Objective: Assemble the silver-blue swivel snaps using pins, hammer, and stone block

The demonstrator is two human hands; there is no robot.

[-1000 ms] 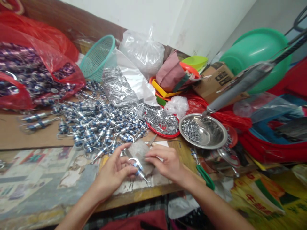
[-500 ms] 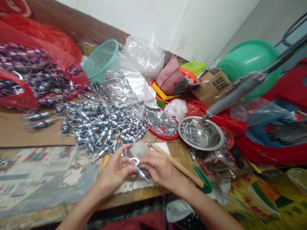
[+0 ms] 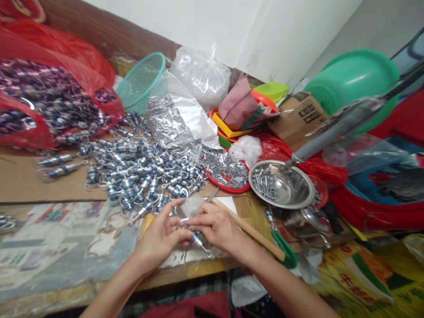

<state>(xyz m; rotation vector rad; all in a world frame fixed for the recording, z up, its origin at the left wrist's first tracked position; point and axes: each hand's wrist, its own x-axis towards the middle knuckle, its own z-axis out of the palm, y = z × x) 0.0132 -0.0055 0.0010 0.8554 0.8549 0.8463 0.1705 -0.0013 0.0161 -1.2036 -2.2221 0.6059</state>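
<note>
A small silver-and-blue metal hook piece [image 3: 198, 240], with a curved hook at one end and a ring at the other, is tilted between my hands. My left hand [image 3: 160, 236] pinches it from the left with thumb and fingers. My right hand [image 3: 217, 225] is closed over its hook end from the right; whether a small part is in those fingertips is hidden. Just beyond my fingers stands a whitish translucent block [image 3: 192, 205]. To the left and behind lies a large pile of similar hook pieces [image 3: 142, 172].
A wooden-handled tool [image 3: 251, 232] lies right of my right hand. Behind are a red dish [image 3: 228, 189] of flat metal bits and a steel bowl [image 3: 298, 201] of pins. A red bag [image 3: 109, 110] of metal pieces, a teal basket [image 3: 145, 79] and a grey pole [image 3: 331, 132] stand around.
My right fingers have shifted left over the hook end of the piece, covering more of it. My left hand keeps its pinch. The view has shifted slightly.
</note>
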